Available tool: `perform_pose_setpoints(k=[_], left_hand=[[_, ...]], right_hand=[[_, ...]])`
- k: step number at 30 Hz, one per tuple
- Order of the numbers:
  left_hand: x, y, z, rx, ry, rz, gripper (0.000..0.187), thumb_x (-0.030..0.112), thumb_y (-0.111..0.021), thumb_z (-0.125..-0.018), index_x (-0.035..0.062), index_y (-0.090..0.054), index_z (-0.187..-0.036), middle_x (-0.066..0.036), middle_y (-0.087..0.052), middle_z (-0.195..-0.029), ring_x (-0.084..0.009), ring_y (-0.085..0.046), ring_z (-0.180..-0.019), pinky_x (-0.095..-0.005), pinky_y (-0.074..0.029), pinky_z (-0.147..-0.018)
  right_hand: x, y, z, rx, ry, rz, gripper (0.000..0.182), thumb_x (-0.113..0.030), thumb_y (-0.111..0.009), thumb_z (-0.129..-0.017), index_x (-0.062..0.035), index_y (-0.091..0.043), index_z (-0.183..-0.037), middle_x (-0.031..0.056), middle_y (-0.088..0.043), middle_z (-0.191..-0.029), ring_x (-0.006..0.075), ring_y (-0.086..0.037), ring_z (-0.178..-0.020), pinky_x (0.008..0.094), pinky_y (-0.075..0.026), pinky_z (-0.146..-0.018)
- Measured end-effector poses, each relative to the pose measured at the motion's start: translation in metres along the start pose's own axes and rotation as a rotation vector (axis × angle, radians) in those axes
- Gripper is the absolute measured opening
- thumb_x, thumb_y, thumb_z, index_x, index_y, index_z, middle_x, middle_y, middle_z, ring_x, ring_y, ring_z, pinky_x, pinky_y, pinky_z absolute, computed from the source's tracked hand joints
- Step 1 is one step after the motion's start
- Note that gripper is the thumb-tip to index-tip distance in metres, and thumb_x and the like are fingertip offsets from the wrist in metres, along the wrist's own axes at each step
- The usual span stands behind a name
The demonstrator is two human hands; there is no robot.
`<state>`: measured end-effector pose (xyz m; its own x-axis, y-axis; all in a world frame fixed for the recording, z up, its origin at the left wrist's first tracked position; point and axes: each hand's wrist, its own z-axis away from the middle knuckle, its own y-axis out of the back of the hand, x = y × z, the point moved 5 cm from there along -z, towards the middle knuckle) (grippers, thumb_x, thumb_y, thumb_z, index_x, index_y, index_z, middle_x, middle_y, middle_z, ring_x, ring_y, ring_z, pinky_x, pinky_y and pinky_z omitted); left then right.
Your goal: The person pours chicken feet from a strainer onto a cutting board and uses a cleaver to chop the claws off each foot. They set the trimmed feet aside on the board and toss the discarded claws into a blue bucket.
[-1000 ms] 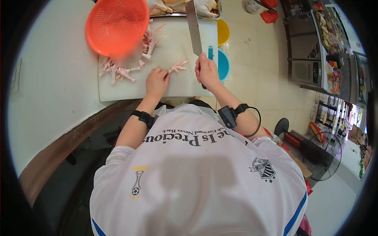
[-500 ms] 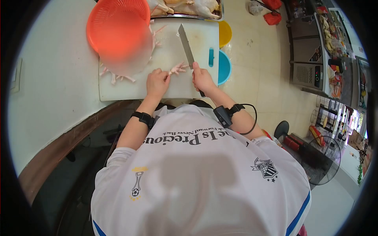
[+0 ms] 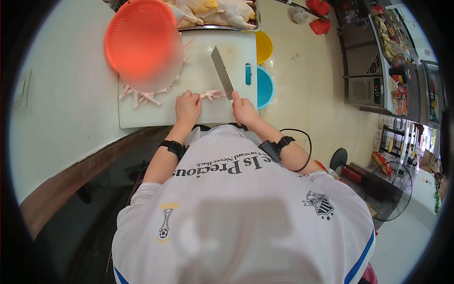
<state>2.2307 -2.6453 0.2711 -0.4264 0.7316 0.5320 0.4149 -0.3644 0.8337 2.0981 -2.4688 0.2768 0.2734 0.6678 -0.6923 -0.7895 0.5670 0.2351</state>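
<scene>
On the white cutting board [image 3: 222, 111], my left hand [image 3: 188, 107] is closed around the leg end of a chicken foot [image 3: 213, 94], whose toes point right. My right hand [image 3: 244, 109] grips the handle of a knife [image 3: 221, 72]. Its broad blade slants up and to the left, beyond the foot's toes and apart from them. Several more chicken feet [image 3: 145, 97] lie at the board's left side, partly under a blurred patch. An orange-red plastic basket [image 3: 116, 35] stands at the board's upper left; the blur hides what it holds.
Plucked whole poultry [image 3: 232, 13] lie in a metal tray [image 3: 257, 24] behind the board. A yellow bucket [image 3: 265, 47] and a blue bucket [image 3: 266, 87] sit at the board's right edge. A standing fan [image 3: 390, 191] is farther right on the floor.
The whole view has shifted, so the board and tray sit slightly lower. The knife remains in my right hand, and my left hand still holds the chicken foot.
</scene>
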Motion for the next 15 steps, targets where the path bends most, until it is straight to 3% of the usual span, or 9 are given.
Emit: perform_pose_setpoints(k=[6, 12, 15], left_hand=[[-0.007, 0.001, -0.003, -0.049, -0.043, -0.007, 0.006, 0.015, -0.072, -0.082, 0.0088, -0.073, -0.082, -0.009, -0.062, -0.08, -0.0299, -0.062, -0.081, -0.0429, -0.042, -0.075], [-0.004, 0.005, -0.006, -0.045, -0.053, -0.061, 0.008, 0.017, -0.073, -0.083, 0.0086, -0.074, -0.081, -0.009, -0.063, -0.08, -0.0297, -0.062, -0.083, -0.0432, -0.042, -0.075], [-0.005, 0.004, -0.008, -0.067, -0.039, -0.052, 0.009, 0.017, -0.073, -0.083, 0.0087, -0.074, -0.08, -0.01, -0.064, -0.079, -0.0296, -0.063, -0.083, -0.0436, -0.042, -0.076]], right_hand=[[-0.019, -0.011, -0.039, -0.002, 0.137, -0.093, 0.065, -0.061, -0.038, -0.105, -0.0085, -0.049, -0.069, 0.0019, -0.045, -0.056, 0.014, -0.042, -0.041, 0.0315, -0.037, -0.038], [-0.044, -0.004, -0.009, -0.025, 0.071, -0.186, 0.063, -0.061, -0.037, -0.105, -0.009, -0.047, -0.071, 0.001, -0.044, -0.056, 0.0125, -0.042, -0.041, 0.0301, -0.036, -0.038], [-0.057, -0.001, -0.001, -0.005, 0.199, -0.202, 0.063, -0.061, -0.037, -0.105, -0.0087, -0.047, -0.072, 0.0009, -0.043, -0.056, 0.012, -0.041, -0.041, 0.0304, -0.036, -0.038]])
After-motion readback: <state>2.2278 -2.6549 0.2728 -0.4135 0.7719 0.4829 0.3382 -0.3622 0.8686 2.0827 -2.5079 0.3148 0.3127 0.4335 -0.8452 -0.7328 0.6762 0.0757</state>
